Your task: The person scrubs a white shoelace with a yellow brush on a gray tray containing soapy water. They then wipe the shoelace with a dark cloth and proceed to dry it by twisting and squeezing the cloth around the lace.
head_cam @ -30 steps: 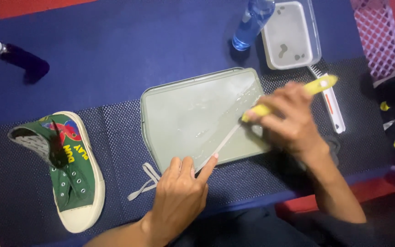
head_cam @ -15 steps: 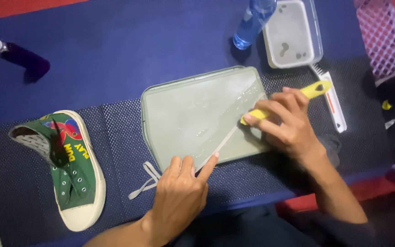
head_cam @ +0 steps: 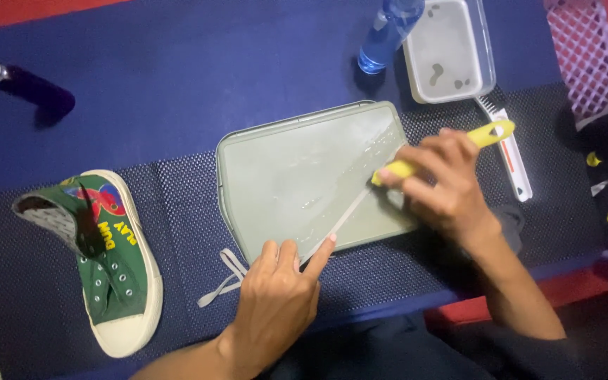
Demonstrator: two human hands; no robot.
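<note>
A pale green tray (head_cam: pixel 283 169), wet on top, lies on the dark mesh mat. A grey shoelace (head_cam: pixel 350 211) is stretched across it, its loose end (head_cam: pixel 223 281) trailing off the tray's near left corner. My left hand (head_cam: pixel 276 302) pins the lace at the tray's near edge with its fingertips. My right hand (head_cam: pixel 445 186) grips a yellow-handled brush (head_cam: pixel 487 134) and presses it onto the lace at the tray's right side.
A green high-top sneaker (head_cam: pixel 107 260) without its lace lies at the left. At the back stand a blue spray bottle (head_cam: pixel 388 32), a clear tub of water (head_cam: pixel 448 49) and a dark bottle (head_cam: pixel 29 88). A white brush (head_cam: pixel 508 151) lies to the right, near a pink basket (head_cam: pixel 585 49).
My right hand has slid the yellow brush a little down along the lace toward me. My left hand and the lace end have stayed put.
</note>
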